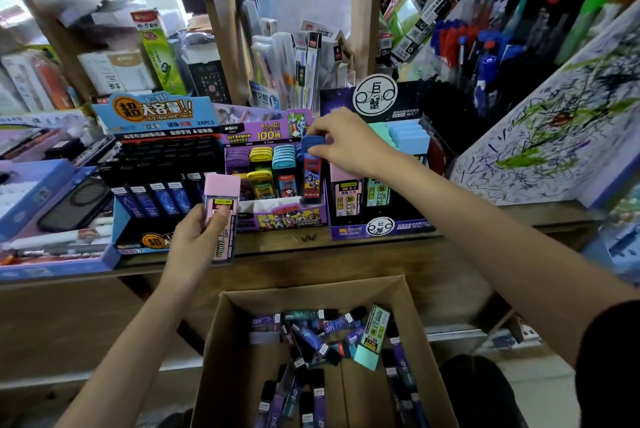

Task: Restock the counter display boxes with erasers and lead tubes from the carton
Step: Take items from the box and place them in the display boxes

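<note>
Here, carton point(239, 341): holds dark lead tubes point(306, 335).
Left hand point(194, 240): grips a pink-capped tube point(221, 190).
Right hand point(346, 143): pinches a blue-capped tube point(311, 178) standing in the purple display box point(282, 216).

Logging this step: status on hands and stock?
Left hand holds pink case. Right hand pinches blue case in middle box. Carton holds many tubes. Nothing blocking.
</note>
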The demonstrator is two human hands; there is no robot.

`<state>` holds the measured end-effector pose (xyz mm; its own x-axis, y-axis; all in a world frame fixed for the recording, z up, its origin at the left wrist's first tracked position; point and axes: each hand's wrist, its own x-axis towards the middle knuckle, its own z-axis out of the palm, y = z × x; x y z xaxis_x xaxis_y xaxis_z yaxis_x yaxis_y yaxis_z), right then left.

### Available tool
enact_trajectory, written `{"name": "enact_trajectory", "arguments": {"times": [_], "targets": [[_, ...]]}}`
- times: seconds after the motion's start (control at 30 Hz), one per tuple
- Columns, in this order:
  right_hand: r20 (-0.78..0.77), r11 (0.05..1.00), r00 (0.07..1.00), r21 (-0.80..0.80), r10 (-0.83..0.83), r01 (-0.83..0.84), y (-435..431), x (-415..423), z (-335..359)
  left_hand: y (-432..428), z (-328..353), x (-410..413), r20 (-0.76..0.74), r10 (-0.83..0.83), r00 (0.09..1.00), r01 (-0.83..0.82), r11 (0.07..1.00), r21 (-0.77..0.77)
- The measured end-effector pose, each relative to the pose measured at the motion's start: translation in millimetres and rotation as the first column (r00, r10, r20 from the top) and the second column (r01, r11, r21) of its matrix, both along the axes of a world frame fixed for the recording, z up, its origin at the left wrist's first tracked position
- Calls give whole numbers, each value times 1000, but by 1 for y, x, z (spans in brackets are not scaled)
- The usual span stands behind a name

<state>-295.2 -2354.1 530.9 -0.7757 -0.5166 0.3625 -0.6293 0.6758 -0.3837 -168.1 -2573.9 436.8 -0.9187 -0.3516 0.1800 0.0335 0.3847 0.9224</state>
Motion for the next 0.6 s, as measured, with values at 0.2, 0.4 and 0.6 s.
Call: {"name": "enact_trajectory", "arguments": {"times": [0.2, 0.4, 0.6], "targets": [[-14, 999, 1000, -37, 6, -6, -5, 0, 3, 1, 2, 1, 9, 10, 1000, -10, 1000, -1], [5, 998, 1000, -66, -12, 12, -6, -4, 14, 1, 4, 2, 11, 3, 1000, -3, 1000, -1], [-113, 986, 992, 151, -52, 69, -13, -5, -1, 1, 4, 3, 2, 1, 1000, -1, 1000, 9]]}}
